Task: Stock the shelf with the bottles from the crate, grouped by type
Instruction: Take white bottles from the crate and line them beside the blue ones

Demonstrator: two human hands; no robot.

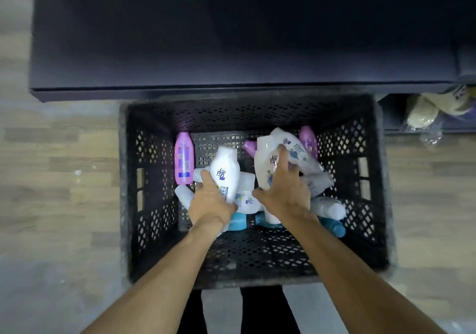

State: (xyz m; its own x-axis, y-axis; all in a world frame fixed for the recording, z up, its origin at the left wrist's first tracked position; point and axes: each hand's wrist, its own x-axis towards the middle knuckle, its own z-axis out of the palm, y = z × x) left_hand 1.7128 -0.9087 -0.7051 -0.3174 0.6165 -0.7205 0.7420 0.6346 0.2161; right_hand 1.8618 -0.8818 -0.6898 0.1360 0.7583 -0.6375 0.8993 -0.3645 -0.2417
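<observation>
1. my left hand (210, 201) is down in the crate with its fingers wrapped around one white bottle (224, 175). the thumb is on one side, the other fingers are on the far side, and the label faces up at me.
2. my right hand (284, 192) is spread wide over two more white bottles (265, 163). it looks like it holds both at once, but i cannot tell how firm the hold is because the picture is blurry there.
3. i think these bottles are smooth plastic, stiff, and a bit slippery. if they are full they will feel heavy for one hand. i would hold each one around its fat middle, not by the cap.
4. two bottles in one hand could slide apart, so i would squeeze them together gently.
5. the black crate (376, 204) sits on the wooden floor (64, 179), right in front of the dark shelf (231, 37). its walls are full of little holes.
6. more white bottles lie on their sides under and beside my hands. a pink bottle (184, 157) lies flat by the left wall. another pink bottle (308, 141) is at the back right, and a small pink piece shows between the white ones.
7. blue bottles (333, 226) are at the bottom, near my wrists, partly hidden.
8. the top of the shelf looks bare from here. to the right, a lower shelf holds a pale bag (422, 112) i cannot make out.
</observation>
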